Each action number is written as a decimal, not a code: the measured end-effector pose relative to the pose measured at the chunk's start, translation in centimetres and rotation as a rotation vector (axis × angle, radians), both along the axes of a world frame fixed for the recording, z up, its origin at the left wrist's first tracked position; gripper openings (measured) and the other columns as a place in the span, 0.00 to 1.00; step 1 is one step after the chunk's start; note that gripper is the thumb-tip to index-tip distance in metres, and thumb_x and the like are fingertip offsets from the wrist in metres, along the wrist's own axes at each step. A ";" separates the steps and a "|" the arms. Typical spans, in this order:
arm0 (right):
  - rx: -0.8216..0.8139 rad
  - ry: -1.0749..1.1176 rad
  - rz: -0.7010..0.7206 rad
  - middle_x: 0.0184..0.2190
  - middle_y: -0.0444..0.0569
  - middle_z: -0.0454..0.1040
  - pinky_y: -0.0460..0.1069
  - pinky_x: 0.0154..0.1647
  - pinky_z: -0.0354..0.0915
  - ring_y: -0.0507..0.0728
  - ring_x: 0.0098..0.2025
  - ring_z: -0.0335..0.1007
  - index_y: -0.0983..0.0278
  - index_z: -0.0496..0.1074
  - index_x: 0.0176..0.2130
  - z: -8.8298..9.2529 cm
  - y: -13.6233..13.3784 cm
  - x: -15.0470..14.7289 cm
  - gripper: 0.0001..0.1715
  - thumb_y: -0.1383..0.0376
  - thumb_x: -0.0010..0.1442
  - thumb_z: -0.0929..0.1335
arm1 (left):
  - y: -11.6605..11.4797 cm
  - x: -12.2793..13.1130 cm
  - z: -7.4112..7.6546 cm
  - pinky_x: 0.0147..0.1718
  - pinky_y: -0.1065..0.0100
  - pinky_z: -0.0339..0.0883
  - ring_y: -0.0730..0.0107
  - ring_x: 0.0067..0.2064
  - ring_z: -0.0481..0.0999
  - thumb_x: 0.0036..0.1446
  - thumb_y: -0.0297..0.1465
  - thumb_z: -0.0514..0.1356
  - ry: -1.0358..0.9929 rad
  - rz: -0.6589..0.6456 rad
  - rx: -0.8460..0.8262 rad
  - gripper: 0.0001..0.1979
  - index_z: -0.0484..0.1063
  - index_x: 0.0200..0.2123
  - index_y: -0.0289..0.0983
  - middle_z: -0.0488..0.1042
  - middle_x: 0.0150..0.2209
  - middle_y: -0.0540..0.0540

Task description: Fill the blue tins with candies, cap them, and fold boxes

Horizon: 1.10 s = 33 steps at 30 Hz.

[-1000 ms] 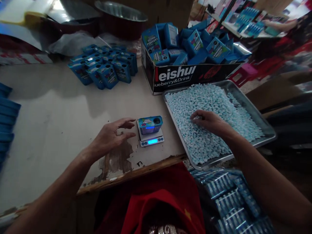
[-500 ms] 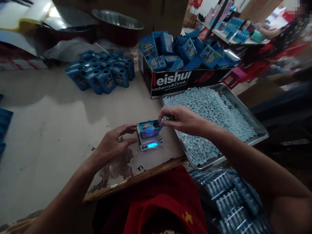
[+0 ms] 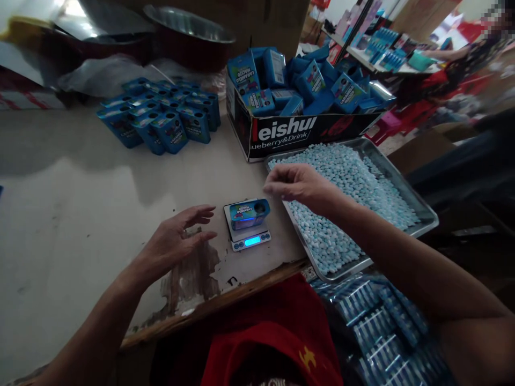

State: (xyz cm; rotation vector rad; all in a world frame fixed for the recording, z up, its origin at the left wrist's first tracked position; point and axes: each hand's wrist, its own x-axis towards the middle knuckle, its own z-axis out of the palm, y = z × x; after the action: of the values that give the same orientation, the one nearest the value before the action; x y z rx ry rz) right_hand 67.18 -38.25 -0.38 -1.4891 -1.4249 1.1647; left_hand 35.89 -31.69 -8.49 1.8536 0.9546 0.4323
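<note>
A small blue carton (image 3: pixel 249 213) with a round dark hole in its top rests on a compact digital scale (image 3: pixel 252 240), whose display glows blue. My left hand (image 3: pixel 177 236) is just left of the scale, thumb and fingers apart, touching nothing. Above and right of the carton hovers my right hand (image 3: pixel 300 185), its fingers curled closed; what they may hold is hidden. Beneath that hand and wrist spreads a metal tray (image 3: pixel 428 217) of pale blue and white candies (image 3: pixel 341 177).
Several blue cartons (image 3: pixel 161 115) stand grouped at the back left. A black cardboard box (image 3: pixel 281 134) heaped with more cartons sits behind the tray. Metal bowls (image 3: pixel 189 32) are farther back. Plastic-wrapped blue packs (image 3: pixel 378 327) lie below the table edge (image 3: pixel 217 303). Another person (image 3: pixel 462 56) is at the far right.
My right hand has lifted off the carton's hole, and the candies that showed in its fingers are no longer visible. My left hand has drawn back left from the carton and scale.
</note>
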 end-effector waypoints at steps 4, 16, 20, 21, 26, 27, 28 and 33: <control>-0.115 0.549 -0.524 0.25 0.40 0.64 0.39 0.21 0.57 0.45 0.23 0.58 0.66 0.74 0.34 -2.7 -1.0 4.1 0.10 0.62 0.63 0.73 | 0.3 -0.8 -0.5 0.62 0.48 0.70 0.52 0.56 0.79 0.55 0.49 0.69 0.009 0.038 -0.038 0.31 0.73 0.59 0.44 0.78 0.56 0.42; -0.239 0.489 -0.248 0.38 0.57 0.82 0.44 0.36 0.78 0.53 0.35 0.80 0.70 0.78 0.44 -0.8 -1.9 2.0 0.09 0.71 0.62 0.73 | -0.8 1.0 0.7 0.62 0.46 0.69 0.50 0.57 0.78 0.53 0.50 0.69 0.010 0.041 -0.054 0.33 0.74 0.59 0.41 0.78 0.56 0.40; -0.178 0.374 -0.132 0.31 0.50 0.80 0.41 0.23 0.68 0.48 0.25 0.73 0.68 0.79 0.42 0.3 -1.2 1.8 0.15 0.58 0.63 0.75 | -1.2 -0.2 0.5 0.62 0.47 0.69 0.51 0.58 0.77 0.54 0.50 0.69 0.028 0.060 -0.063 0.32 0.73 0.59 0.43 0.78 0.57 0.40; -0.178 0.356 -0.119 0.29 0.49 0.80 0.40 0.22 0.66 0.47 0.24 0.71 0.68 0.79 0.42 0.4 -1.2 1.8 0.16 0.57 0.62 0.75 | -1.2 -0.5 0.5 0.62 0.47 0.69 0.51 0.57 0.78 0.54 0.50 0.69 0.034 0.066 -0.065 0.32 0.73 0.59 0.43 0.78 0.57 0.40; -0.231 0.321 -0.099 0.32 0.48 0.79 0.43 0.31 0.69 0.48 0.29 0.71 0.67 0.78 0.44 0.4 -1.6 0.8 0.15 0.62 0.59 0.76 | -1.4 -1.0 0.9 0.61 0.45 0.70 0.50 0.57 0.78 0.55 0.51 0.68 0.028 0.042 -0.058 0.32 0.74 0.58 0.42 0.78 0.56 0.39; -0.237 0.304 -0.080 0.33 0.47 0.79 0.43 0.31 0.69 0.48 0.29 0.71 0.67 0.77 0.45 0.6 -1.6 0.5 0.16 0.63 0.58 0.76 | -1.5 -0.8 1.1 0.61 0.45 0.70 0.50 0.57 0.78 0.56 0.50 0.68 0.016 0.037 -0.059 0.31 0.74 0.58 0.42 0.78 0.56 0.39; -0.237 0.282 -0.056 0.32 0.47 0.78 0.43 0.30 0.68 0.48 0.28 0.70 0.67 0.77 0.45 0.8 -1.7 0.1 0.16 0.65 0.58 0.76 | -1.7 -0.6 1.2 0.60 0.46 0.70 0.51 0.56 0.78 0.56 0.49 0.68 0.002 0.037 -0.063 0.31 0.73 0.58 0.41 0.78 0.55 0.39; -0.188 0.197 -0.038 0.30 0.47 0.76 0.45 0.28 0.64 0.48 0.26 0.67 0.67 0.76 0.42 2.4 -1.9 -0.3 0.11 0.65 0.59 0.74 | -2.7 2.4 1.0 0.61 0.45 0.68 0.50 0.62 0.73 0.50 0.45 0.73 -0.067 0.118 0.013 0.41 0.65 0.64 0.43 0.75 0.59 0.39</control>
State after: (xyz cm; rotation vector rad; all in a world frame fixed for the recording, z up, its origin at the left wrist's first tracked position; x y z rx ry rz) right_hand 66.90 -40.10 2.02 -1.4744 -1.1768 1.4112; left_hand 38.33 -34.37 -7.47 1.7889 1.0212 0.5697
